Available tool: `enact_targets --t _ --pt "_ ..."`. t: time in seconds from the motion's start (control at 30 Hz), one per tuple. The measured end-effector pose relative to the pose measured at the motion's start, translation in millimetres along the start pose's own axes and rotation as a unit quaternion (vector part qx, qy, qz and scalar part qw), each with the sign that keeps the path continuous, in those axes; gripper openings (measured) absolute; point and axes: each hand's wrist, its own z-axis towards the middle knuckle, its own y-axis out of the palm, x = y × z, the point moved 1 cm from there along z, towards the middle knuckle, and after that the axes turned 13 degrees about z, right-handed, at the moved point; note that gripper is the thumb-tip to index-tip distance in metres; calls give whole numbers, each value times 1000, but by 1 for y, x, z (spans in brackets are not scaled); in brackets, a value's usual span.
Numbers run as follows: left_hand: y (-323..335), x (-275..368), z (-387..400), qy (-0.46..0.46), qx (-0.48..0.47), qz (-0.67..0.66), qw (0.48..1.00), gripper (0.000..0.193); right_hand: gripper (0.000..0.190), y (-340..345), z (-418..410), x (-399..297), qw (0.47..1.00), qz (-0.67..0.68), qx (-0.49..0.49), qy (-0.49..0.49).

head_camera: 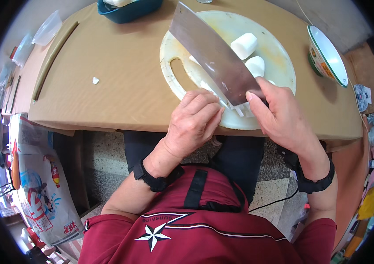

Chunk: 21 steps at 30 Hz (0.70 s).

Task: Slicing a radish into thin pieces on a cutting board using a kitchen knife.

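My right hand (281, 114) grips the handle end of a broad steel cleaver (215, 56), thumb against the blade. The blade slants up to the left across a round white plastic cutting board (277, 43). My left hand (195, 118) is curled at the board's near edge, its fingertips on thin slices of a white vegetable (208, 87), perhaps radish. Cut white strips (239, 110) lie under and beside the blade's near end. Behind the cleaver sit a thick cylindrical white chunk (244, 46) and a rounded piece (255, 66). The blade hides part of the board.
A patterned bowl (329, 56) with a green rim stands at the right. A teal plastic basin (131, 11) holds something white at the back. On the brown-covered table (107, 105) lie a small white scrap (95, 80) and a long rod (55, 61). Clear plastic containers (46, 28) stand far left.
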Motion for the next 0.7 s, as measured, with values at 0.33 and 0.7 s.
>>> enact_targets --t 0.33,0.7 --pt "-1 1 1 5 0 14 1000 16 22 12 13 15 999 36 13 -25" --pt "0 1 1 6 4 15 1000 16 19 10 16 30 985 47 140 -93"
